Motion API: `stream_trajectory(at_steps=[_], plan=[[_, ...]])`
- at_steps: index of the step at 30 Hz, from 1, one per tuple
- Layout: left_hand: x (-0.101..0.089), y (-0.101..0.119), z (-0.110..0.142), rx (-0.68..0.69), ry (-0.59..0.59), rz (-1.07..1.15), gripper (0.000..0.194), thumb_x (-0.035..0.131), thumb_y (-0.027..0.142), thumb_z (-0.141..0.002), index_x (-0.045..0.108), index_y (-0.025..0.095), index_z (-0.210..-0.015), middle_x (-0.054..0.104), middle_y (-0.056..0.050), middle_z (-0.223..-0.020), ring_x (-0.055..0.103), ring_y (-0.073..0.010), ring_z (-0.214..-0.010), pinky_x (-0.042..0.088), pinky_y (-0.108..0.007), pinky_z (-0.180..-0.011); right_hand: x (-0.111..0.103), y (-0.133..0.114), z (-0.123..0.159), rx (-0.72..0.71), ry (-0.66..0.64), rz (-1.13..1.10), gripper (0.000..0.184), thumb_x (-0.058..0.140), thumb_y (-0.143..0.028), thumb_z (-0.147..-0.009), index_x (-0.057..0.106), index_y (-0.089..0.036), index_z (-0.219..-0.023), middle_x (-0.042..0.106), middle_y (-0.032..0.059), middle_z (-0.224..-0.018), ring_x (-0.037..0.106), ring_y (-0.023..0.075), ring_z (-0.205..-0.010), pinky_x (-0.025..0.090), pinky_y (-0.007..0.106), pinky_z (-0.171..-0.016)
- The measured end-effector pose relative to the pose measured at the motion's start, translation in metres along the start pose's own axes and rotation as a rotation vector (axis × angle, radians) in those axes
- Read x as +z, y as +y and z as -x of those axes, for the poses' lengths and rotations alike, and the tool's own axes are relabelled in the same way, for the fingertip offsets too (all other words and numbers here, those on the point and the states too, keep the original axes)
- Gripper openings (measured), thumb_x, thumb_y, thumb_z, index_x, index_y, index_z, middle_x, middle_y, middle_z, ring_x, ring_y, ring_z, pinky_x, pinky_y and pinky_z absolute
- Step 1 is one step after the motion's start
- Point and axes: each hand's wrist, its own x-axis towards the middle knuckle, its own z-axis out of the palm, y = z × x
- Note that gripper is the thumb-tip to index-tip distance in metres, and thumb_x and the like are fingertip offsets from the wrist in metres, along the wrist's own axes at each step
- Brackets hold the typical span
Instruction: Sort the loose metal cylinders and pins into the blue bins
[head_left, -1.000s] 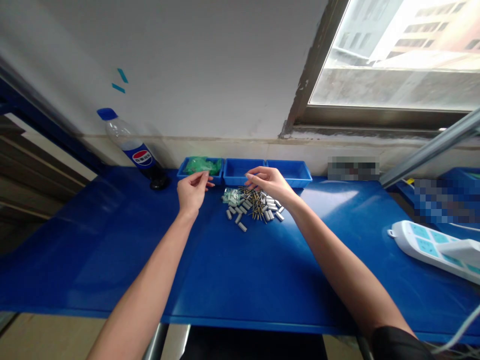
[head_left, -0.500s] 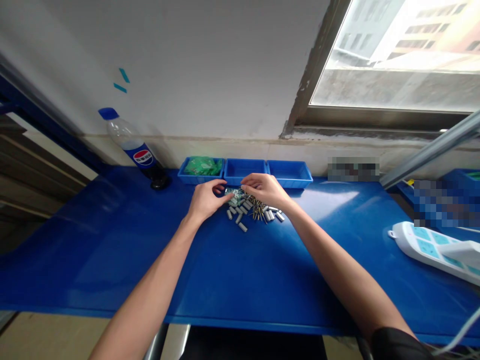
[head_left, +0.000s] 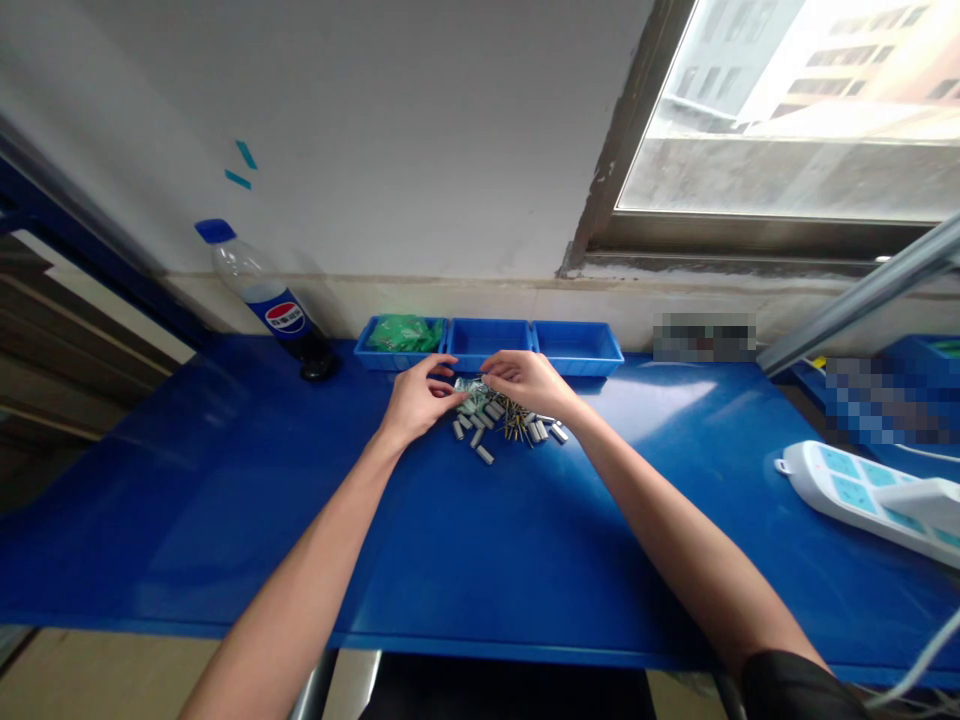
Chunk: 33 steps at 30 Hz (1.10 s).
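A heap of small parts lies on the blue table: grey metal cylinders, thin brass-coloured pins or screws, and small shiny clear-greenish pieces too small to name. My left hand curves around the heap's left side, thumb and fingers apart, with nothing visible between them. Over the heap's back right, my right hand is bent with its thumb a little away from the fingers. Its fingertips are close to the shiny pieces; I see nothing held in it, and contact is hard to make out.
Behind the heap stand three joined blue bins; the left bin contains green plastic bags. A cola bottle stands at back left. On the right lies a white power strip. A wall and window border the table's back.
Both hands stay around the heap, with only a very slight shift of the left fingers. The parts and bins look unchanged; the whole view has moved a little.
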Motion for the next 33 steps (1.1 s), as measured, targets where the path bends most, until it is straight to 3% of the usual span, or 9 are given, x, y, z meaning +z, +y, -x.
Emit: stream_trajectory(at_steps=[6, 11, 15, 19, 23, 25, 27, 30, 33], plan=[[0.003, 0.006, -0.002, 0.004, 0.116, 0.161, 0.053, 0.095, 0.029, -0.06, 0.074, 0.017, -0.107, 0.075, -0.008, -0.095, 0.073, -0.0165, -0.075, 0.06, -0.026, -0.073, 0.0, 0.002, 0.0, 0.032, 0.014, 0.001, 0.017, 0.071, -0.024, -0.087, 0.075, -0.017, -0.102, 0.081, 0.0066, -0.088, 0.078, 0.0199, -0.079, 0.06, 0.029, -0.072], [0.006, 0.007, -0.004, 0.047, 0.143, 0.302, 0.05, 0.092, 0.033, -0.067, 0.073, 0.017, -0.11, 0.078, -0.008, -0.094, 0.076, -0.0202, -0.089, 0.062, -0.032, -0.087, 0.001, 0.002, -0.001, 0.088, 0.003, -0.165, 0.041, 0.078, -0.034, -0.085, 0.07, -0.017, -0.121, 0.082, 0.0083, -0.097, 0.079, 0.0215, -0.087, 0.061, 0.031, -0.076], [0.01, 0.009, -0.002, 0.045, 0.145, 0.354, 0.044, 0.092, 0.035, -0.067, 0.074, 0.016, -0.102, 0.078, -0.009, -0.095, 0.076, -0.0213, -0.09, 0.062, -0.034, -0.088, 0.0, 0.002, -0.001, 0.13, -0.052, -0.362, 0.035, 0.083, -0.042, -0.081, 0.073, -0.016, -0.103, 0.081, 0.0076, -0.088, 0.078, 0.0214, -0.084, 0.061, 0.032, -0.077], [0.012, 0.01, 0.0, 0.056, 0.131, 0.323, 0.038, 0.092, 0.035, -0.067, 0.075, 0.016, -0.095, 0.078, -0.01, -0.096, 0.075, -0.0215, -0.088, 0.061, -0.035, -0.088, 0.003, 0.001, -0.002, 0.149, -0.005, -0.385, 0.038, 0.085, -0.049, -0.076, 0.073, -0.016, -0.091, 0.078, 0.0056, -0.08, 0.075, 0.0192, -0.075, 0.059, 0.03, -0.071], [0.003, 0.012, 0.001, 0.14, 0.185, 0.037, 0.025, 0.081, 0.038, -0.081, 0.078, 0.018, -0.095, 0.078, -0.01, -0.098, 0.074, -0.0248, -0.09, 0.059, -0.039, -0.092, 0.009, -0.004, -0.002, 0.157, 0.043, -0.403, 0.037, 0.081, -0.051, -0.079, 0.069, -0.017, -0.089, 0.078, 0.0068, -0.082, 0.074, 0.0183, -0.074, 0.059, 0.029, -0.069], [-0.006, 0.012, 0.001, 0.253, 0.28, -0.245, 0.024, 0.07, 0.038, -0.091, 0.079, 0.019, -0.102, 0.077, -0.012, -0.112, 0.07, -0.0301, -0.109, 0.052, -0.045, -0.106, 0.012, -0.008, -0.002, 0.163, 0.078, -0.383, 0.035, 0.078, -0.05, -0.082, 0.068, -0.018, -0.093, 0.078, 0.0064, -0.081, 0.073, 0.0184, -0.071, 0.059, 0.03, -0.067], [-0.016, 0.009, -0.002, 0.323, 0.345, -0.517, 0.031, 0.062, 0.037, -0.096, 0.078, 0.019, -0.116, 0.071, -0.014, -0.132, 0.054, -0.0364, -0.136, 0.039, -0.052, -0.12, 0.013, -0.013, -0.002, 0.147, 0.143, -0.333, 0.034, 0.076, -0.047, -0.083, 0.068, -0.018, -0.099, 0.077, 0.0053, -0.078, 0.073, 0.0188, -0.068, 0.059, 0.03, -0.065], [-0.025, 0.001, -0.007, 0.28, 0.337, -0.79, 0.045, 0.053, 0.039, -0.101, 0.066, 0.02, -0.14, 0.054, -0.013, -0.156, 0.029, -0.0397, -0.156, 0.031, -0.059, -0.123, 0.014, -0.018, -0.01, 0.082, 0.259, -0.249, 0.03, 0.074, -0.041, -0.084, 0.068, -0.019, -0.105, 0.078, 0.0043, -0.078, 0.075, 0.021, -0.069, 0.059, 0.031, -0.064], [-0.024, -0.007, -0.01, 0.229, 0.291, -0.914, 0.049, 0.045, 0.043, -0.105, 0.062, 0.02, -0.144, 0.05, -0.013, -0.16, 0.028, -0.0375, -0.158, 0.03, -0.058, -0.124, 0.017, -0.021, -0.03, -0.03, 0.328, -0.157, 0.02, 0.071, -0.034, -0.085, 0.069, -0.021, -0.1, 0.079, 0.005, -0.085, 0.077, 0.0228, -0.08, 0.061, 0.034, -0.072]])
